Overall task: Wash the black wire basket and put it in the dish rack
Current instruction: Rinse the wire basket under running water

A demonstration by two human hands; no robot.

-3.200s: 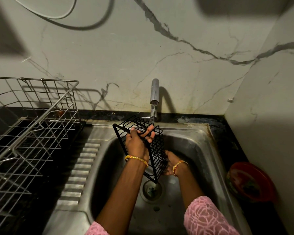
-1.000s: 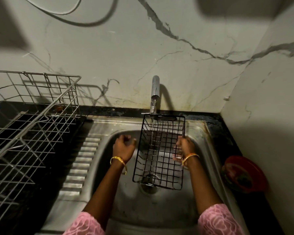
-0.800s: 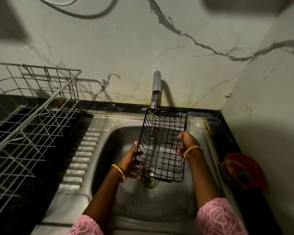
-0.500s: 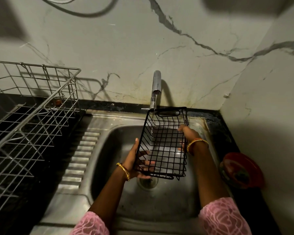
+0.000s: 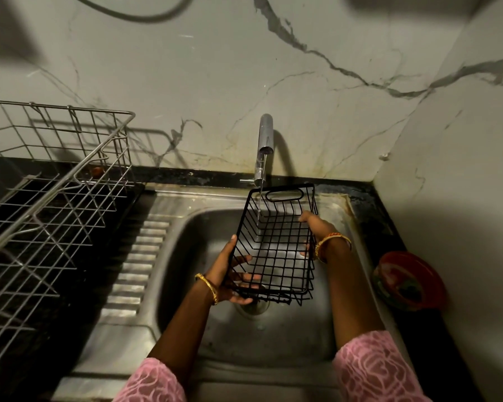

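While water ran from the tap (image 5: 265, 140) in a thin stream, the basket (image 5: 276, 248) was held over the sink (image 5: 186, 256), its open side turned up and toward the camera, its far end raised under the spout. The stream was seen to pass through the wires near the far left corner, just beside the handle slot in the end wall.

The basket was supported by both hands. The left hand (image 5: 230, 274) was placed under the near left corner, with the thumb laid along the outer left rim and the fingers (image 5: 244, 277) spread beneath the mesh floor, visible through the wires. The right hand (image 5: 317, 230) was wrapped over the right rim, its grip closed on the side wires: the thumb was set on the rim's top and fingertips showed inside the wall. A gold bangle was worn on each wrist, and pink patterned sleeves were seen at the bottom edge.

The drain (image 5: 253, 307) lay directly below the basket's near end. To the left, a steel rack (image 5: 55, 198) stood on the dark counter (image 5: 389, 227), well apart from the basket. To the right of the sink, a red bowl (image 5: 410, 282) sat on the counter against the side wall. Marble-veined tiles covered the wall behind the tap.
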